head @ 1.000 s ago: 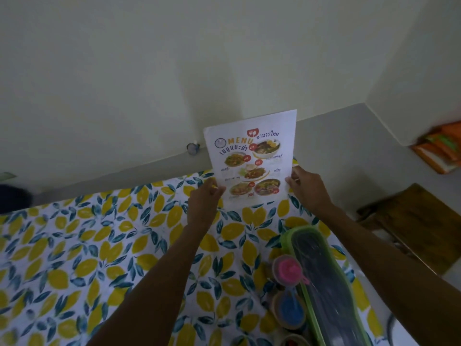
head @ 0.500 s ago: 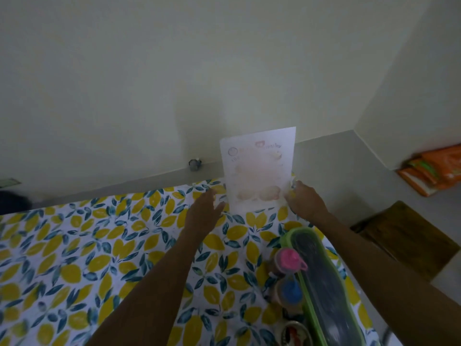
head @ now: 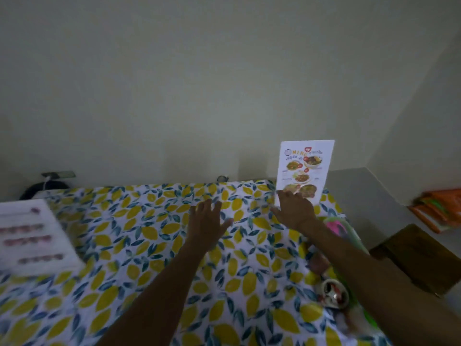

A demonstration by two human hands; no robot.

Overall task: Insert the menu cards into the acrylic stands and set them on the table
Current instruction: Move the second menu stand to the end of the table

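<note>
A menu card [head: 305,166] with food photos stands upright at the far right of the table, near the wall. The clear acrylic stand around it is hard to make out. My right hand [head: 294,211] is at the card's foot, fingers spread, with the fingertips covering its lower left corner. My left hand [head: 205,221] hovers over the lemon-print tablecloth [head: 149,245], well left of the card, fingers apart and holding nothing. A blurred white stack of printed sheets [head: 32,236] lies at the table's left edge.
A green tray [head: 349,236] with a pink-lidded pot [head: 335,227] and a small open tin [head: 334,293] sit along the table's right edge under my right forearm. A wooden stool [head: 419,255] and orange packets [head: 439,208] are on the floor to the right.
My left hand has let go of the menu card and moved left. The card now stands on the table with only my right hand at it. My view has swung left.
</note>
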